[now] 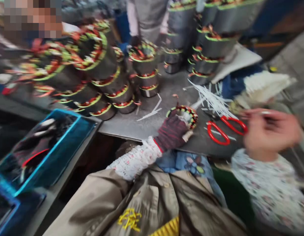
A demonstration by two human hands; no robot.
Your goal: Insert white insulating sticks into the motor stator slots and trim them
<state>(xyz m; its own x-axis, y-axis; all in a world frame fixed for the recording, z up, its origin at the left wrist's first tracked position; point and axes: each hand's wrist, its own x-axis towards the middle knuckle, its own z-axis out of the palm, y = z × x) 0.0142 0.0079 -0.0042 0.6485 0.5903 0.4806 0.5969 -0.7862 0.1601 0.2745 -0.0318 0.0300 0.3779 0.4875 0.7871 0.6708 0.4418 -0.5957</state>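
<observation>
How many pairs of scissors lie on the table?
1. The red-handled scissors lie on the grey table, between the gloved left hand, which grips a stator, and the blurred right hand. Others may be hidden under the white strips.

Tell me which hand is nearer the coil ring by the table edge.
Left. The gloved left hand rests on the coil ring; the right hand is off to its right, beyond the red scissors.

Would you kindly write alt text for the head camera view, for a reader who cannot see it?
A gloved left hand holds a wound stator on a grey metal table, while the blurred bare right hand hovers beside red-handled scissors. Stacks of similar stators stand behind, and a blue crate sits to the left.
</observation>
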